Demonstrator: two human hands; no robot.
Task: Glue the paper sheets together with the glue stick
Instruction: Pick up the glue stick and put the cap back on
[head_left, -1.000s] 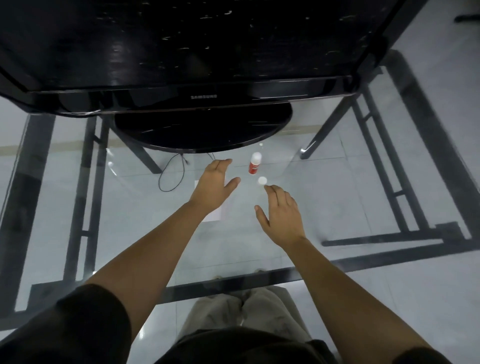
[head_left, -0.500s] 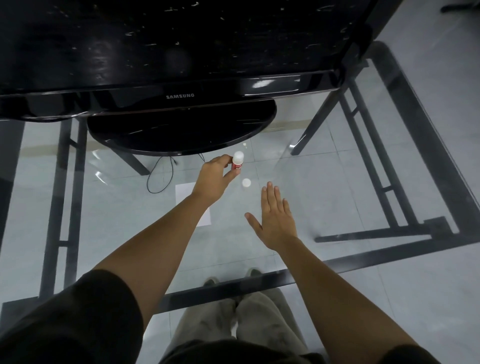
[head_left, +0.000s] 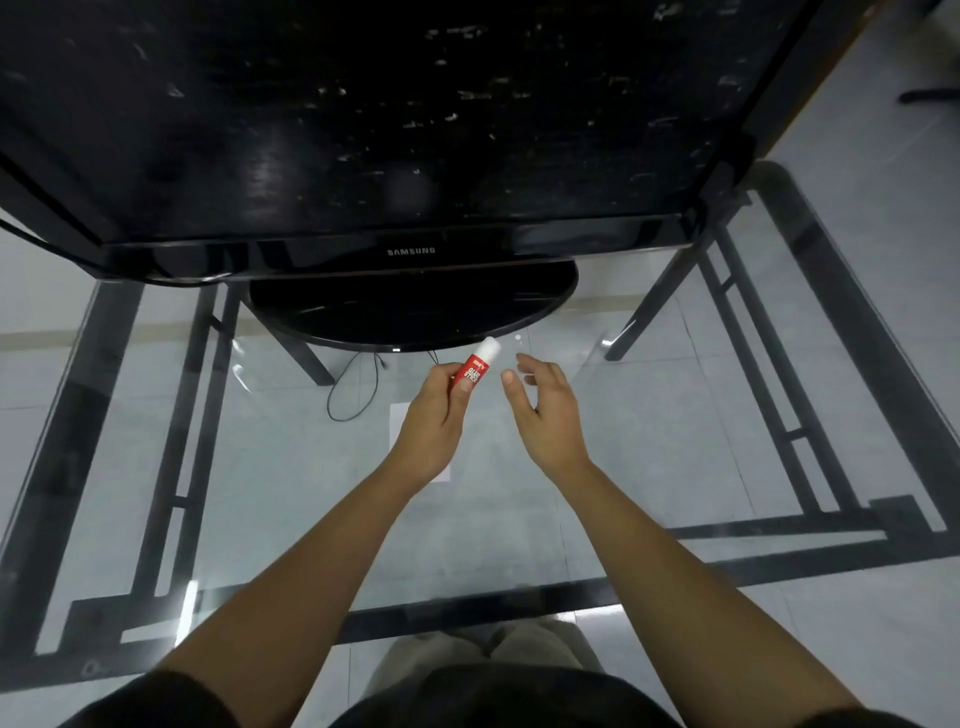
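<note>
a: what's on the left?
b: a white paper sheet (head_left: 396, 426) flat on the glass desk (head_left: 291, 467), partly hidden under the left hand (head_left: 434, 415).
a: and that hand?
b: a second ago it was empty. now it's clenched round the red glue stick (head_left: 475, 370), lifted off the desk with its white end pointing up and away.
a: the right hand (head_left: 545, 410)?
b: released, fingers loosely curled just beside the stick, holding nothing. a small white dot (head_left: 518, 338) beyond it may be the cap, hard to tell.
a: meaning?
b: the stick is in hand, so gluing can likely begin.
</note>
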